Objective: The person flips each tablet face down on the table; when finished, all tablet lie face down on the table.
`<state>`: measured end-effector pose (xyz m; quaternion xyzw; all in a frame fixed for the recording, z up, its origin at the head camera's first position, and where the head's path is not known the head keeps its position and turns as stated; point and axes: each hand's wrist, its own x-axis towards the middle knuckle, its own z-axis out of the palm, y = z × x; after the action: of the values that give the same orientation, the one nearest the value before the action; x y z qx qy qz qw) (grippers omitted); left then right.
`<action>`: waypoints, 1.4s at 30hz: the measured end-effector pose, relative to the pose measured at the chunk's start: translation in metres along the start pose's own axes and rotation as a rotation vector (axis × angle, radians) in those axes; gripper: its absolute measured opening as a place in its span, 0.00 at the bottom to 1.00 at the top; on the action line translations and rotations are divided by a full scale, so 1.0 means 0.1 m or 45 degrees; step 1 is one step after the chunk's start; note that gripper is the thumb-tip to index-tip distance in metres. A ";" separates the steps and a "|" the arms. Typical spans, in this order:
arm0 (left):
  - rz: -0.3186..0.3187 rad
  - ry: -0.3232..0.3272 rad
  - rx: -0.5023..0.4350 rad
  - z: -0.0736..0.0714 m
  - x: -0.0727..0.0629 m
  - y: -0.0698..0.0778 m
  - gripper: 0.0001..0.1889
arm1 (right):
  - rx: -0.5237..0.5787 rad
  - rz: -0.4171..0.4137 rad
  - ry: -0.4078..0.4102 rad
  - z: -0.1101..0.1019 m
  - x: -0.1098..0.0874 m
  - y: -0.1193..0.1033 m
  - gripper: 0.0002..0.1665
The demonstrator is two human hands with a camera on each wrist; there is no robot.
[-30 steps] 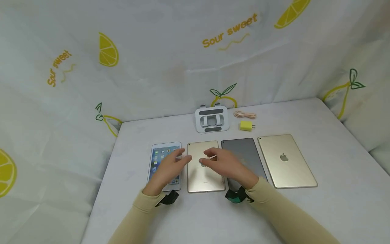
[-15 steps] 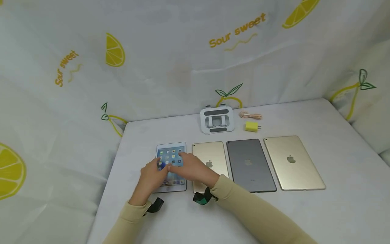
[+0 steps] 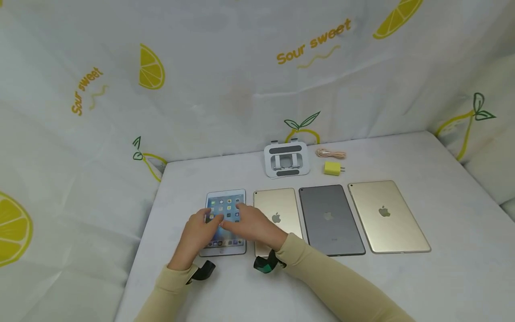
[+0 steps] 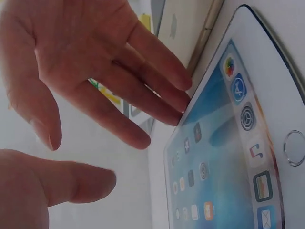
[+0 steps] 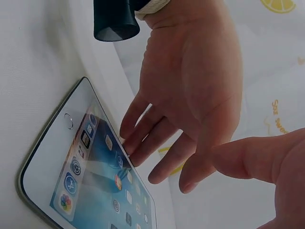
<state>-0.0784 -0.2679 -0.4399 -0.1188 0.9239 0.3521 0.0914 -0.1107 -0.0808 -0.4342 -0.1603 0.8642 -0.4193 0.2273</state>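
A white tablet [image 3: 227, 238] lies screen up on the table at the left of a row, its screen lit with app icons. Both hands are over it. My left hand [image 3: 197, 231] comes in from the left, with fingertips right at the tablet's left edge in the right wrist view. My right hand [image 3: 255, 223] reaches across a gold tablet [image 3: 277, 201], its lower fingertips at the white tablet's right edge in the left wrist view. Fingers on both hands are fairly straight and spread. Both thumbs hover close together above the screen, the right thumb [image 5: 257, 157] overlapping the left in the right wrist view.
To the right, a grey tablet [image 3: 330, 219] and a larger gold tablet [image 3: 386, 223] lie back up. Behind the row are a white folding stand [image 3: 286, 172], a yellow charger plug [image 3: 332, 168] and a coiled pink cable [image 3: 331, 154]. A lemon-print cloth [image 3: 225, 116] hangs behind the table.
My right hand has moved left from above the gold and grey tablets to the white one. The left hand has shifted slightly left and down. The last half second shows hardly any movement.
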 end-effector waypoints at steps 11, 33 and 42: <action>-0.078 -0.067 -0.222 -0.13 0.00 0.01 0.37 | 0.021 0.027 -0.017 0.00 0.01 0.02 0.52; 0.089 -0.082 -0.213 -0.49 -0.21 0.34 0.40 | 0.157 0.068 -0.025 -0.06 0.05 0.07 0.56; 0.138 -0.091 -0.325 -0.47 -0.23 0.45 0.38 | 0.209 0.077 -0.037 -0.08 0.04 0.06 0.59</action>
<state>-0.0733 -0.2634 -0.3707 -0.0666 0.8728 0.4752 0.0891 -0.1190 -0.0742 -0.4354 -0.1210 0.8280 -0.4791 0.2649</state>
